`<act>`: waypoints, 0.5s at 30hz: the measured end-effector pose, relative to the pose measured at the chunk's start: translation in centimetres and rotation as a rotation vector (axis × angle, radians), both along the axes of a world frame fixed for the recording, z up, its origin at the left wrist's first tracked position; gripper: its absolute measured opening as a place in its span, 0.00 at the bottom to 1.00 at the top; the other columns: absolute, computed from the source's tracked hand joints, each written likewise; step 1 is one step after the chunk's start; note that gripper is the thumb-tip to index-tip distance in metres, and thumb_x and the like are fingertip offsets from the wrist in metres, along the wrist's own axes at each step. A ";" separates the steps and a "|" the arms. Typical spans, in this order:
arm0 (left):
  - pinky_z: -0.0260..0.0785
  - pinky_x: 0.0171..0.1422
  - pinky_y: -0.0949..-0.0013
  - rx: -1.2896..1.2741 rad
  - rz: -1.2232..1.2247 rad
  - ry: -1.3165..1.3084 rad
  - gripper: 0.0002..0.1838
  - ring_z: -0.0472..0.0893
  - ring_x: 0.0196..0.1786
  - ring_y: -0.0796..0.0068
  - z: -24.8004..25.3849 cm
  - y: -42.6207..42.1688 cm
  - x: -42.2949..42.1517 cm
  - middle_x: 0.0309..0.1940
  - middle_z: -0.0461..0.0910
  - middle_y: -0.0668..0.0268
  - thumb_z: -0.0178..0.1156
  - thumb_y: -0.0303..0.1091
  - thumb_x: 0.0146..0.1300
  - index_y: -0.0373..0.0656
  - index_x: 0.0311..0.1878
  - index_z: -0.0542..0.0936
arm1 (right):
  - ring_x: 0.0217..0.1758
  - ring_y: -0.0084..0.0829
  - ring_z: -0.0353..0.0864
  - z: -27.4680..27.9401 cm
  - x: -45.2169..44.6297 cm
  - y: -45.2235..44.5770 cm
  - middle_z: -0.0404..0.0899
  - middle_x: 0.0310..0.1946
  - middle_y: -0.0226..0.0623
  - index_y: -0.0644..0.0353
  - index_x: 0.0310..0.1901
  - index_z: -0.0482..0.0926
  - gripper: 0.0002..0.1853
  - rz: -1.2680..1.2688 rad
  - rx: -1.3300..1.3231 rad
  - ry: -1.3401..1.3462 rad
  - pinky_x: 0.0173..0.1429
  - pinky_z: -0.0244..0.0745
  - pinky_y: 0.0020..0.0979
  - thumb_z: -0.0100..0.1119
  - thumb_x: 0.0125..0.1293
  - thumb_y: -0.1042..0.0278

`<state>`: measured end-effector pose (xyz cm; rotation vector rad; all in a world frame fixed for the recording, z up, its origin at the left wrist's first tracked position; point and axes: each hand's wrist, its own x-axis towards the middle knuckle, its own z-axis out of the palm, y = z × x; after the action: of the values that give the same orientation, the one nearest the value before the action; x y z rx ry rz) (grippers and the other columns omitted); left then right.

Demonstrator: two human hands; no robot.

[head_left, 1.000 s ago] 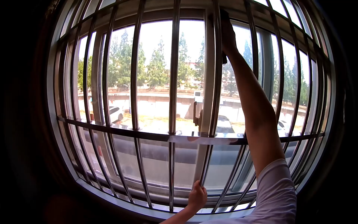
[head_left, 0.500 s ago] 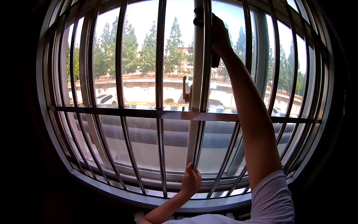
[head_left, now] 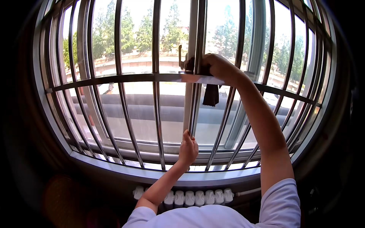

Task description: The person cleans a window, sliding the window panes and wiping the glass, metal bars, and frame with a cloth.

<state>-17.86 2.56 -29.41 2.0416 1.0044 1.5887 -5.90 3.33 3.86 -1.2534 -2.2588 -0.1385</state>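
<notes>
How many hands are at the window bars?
2: the left hand grips a bar below the crossbar; the right hand, above it, holds a dark cloth. No third hand is visible.

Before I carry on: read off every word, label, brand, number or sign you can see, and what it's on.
No text can be read in this view.
The dark cloth in the right hand, the window handle, the crossbar and the radiator show no lettering I can make out.
Outside the glass, details are too small and washed out to tell whether there is any sign.
</notes>
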 end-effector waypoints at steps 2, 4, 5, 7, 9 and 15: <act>0.73 0.42 0.53 -0.019 -0.057 -0.047 0.26 0.79 0.38 0.51 -0.1 0.6 -0.1 0.40 0.71 0.52 0.52 0.21 0.65 0.40 0.62 0.52 | 0.44 0.37 0.85 1.0 0.0 0.3 0.84 0.45 0.50 0.68 0.43 0.84 0.24 -0.053 -0.072 -0.042 0.52 0.77 0.33 0.41 0.50 0.92; 0.73 0.44 0.53 -0.024 -0.112 -0.096 0.26 0.79 0.41 0.51 0.3 -0.6 -1.1 0.42 0.71 0.52 0.53 0.21 0.65 0.39 0.63 0.54 | 0.42 0.39 0.85 0.3 0.0 0.3 0.84 0.45 0.50 0.68 0.44 0.84 0.23 -0.005 0.031 0.062 0.53 0.78 0.34 0.43 0.49 0.91; 0.73 0.48 0.55 0.098 0.034 0.003 0.27 0.78 0.45 0.54 0.6 -1.4 -1.5 0.44 0.72 0.52 0.54 0.23 0.65 0.39 0.65 0.56 | 0.44 0.41 0.84 -0.5 0.4 -0.1 0.84 0.42 0.50 0.67 0.45 0.84 0.24 0.006 0.281 0.011 0.54 0.78 0.34 0.45 0.48 0.92; 0.70 0.59 0.55 0.238 0.304 0.088 0.28 0.74 0.57 0.57 2.4 -4.0 -2.6 0.54 0.70 0.51 0.56 0.35 0.67 0.40 0.68 0.62 | 0.49 0.42 0.81 -3.3 0.5 -1.6 0.84 0.42 0.45 0.62 0.40 0.86 0.18 0.043 0.647 0.274 0.56 0.75 0.37 0.54 0.49 0.88; 0.68 0.62 0.54 0.251 0.215 -0.001 0.32 0.73 0.60 0.57 4.2 -4.9 -3.6 0.58 0.68 0.51 0.55 0.43 0.69 0.42 0.71 0.59 | 0.53 0.42 0.79 -6.5 -0.2 -3.7 0.83 0.47 0.42 0.59 0.44 0.86 0.18 0.124 0.837 0.454 0.58 0.74 0.38 0.57 0.52 0.86; 0.69 0.64 0.63 0.025 -0.605 -0.908 0.33 0.70 0.66 0.67 13.5 -6.3 -2.7 0.67 0.63 0.60 0.45 0.51 0.76 0.49 0.76 0.51 | 0.67 0.48 0.68 -14.6 -6.6 -7.4 0.72 0.61 0.45 0.59 0.55 0.79 0.22 0.481 0.422 0.485 0.68 0.66 0.43 0.60 0.56 0.82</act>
<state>-20.57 -3.70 -15.87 1.1794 0.0260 1.8322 -12.47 -4.10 -10.77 -0.4438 -1.9036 -0.1073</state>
